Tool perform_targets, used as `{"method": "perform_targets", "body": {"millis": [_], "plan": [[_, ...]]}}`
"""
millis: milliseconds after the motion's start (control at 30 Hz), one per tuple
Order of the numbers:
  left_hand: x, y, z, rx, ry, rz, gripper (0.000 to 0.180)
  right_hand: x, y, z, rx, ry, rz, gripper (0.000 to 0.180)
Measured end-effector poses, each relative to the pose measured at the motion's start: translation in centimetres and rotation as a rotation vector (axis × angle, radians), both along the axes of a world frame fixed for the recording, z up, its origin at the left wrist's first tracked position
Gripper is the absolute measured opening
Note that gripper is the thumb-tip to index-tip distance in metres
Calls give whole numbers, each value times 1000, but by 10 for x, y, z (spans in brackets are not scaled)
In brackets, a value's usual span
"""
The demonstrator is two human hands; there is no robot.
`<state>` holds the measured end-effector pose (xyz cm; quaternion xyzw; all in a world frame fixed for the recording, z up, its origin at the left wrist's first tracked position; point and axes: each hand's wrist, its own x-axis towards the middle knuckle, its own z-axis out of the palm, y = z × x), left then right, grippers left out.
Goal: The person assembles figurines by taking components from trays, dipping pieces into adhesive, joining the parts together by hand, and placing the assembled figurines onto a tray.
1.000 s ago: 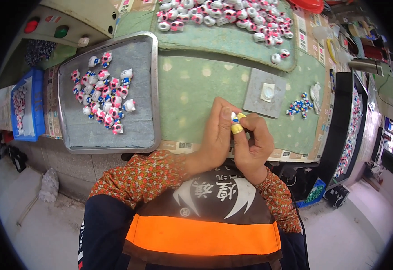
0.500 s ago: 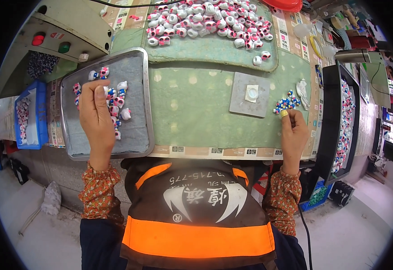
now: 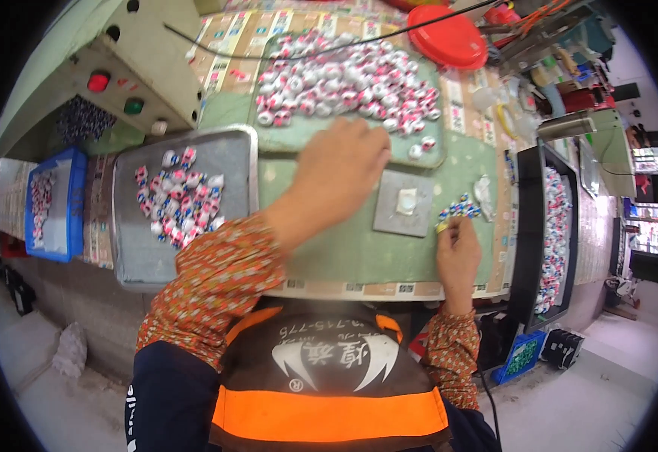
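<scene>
My left hand is stretched across to the front edge of a heap of small white-and-pink figurine heads on a green mat. Its fingers are bent down, and the fingertips are hidden, so I cannot tell whether it grips anything. My right hand is closed in a pinch beside a small pile of blue-and-white figurine pieces; a yellow cover shows at a fingertip. What the pinch holds is too small to make out. Between the hands lies a grey square plate bearing a small whitish pad.
On the left, a metal tray holds assembled figurines. A machine housing with red and green buttons stands behind it. Blue bin far left; black bin of figurine parts at right. Red lid and cable at the back.
My left hand has gone from above the metal tray over to the heap of heads. My right hand remains beside the blue-and-white pieces. The head view has shifted.
</scene>
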<state>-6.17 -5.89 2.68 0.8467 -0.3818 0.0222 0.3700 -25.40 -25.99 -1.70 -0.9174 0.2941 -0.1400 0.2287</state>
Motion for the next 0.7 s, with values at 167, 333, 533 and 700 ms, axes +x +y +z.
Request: {"method": "perform_targets", "body": {"millis": [167, 333, 533, 700], "plan": [[15, -78, -27, 270, -118, -13, 28, -2, 21, -2, -112, -17, 198, 21], [16, -93, -45, 368, 5, -20, 42, -5, 24, -10, -166, -82, 202, 26], [18, -91, -24, 220, 187, -48, 32, -13, 17, -3, -115, -129, 258, 28], [24, -59, -20, -364, 772, -127, 21, -12, 13, -6, -80, -117, 289, 27]]}}
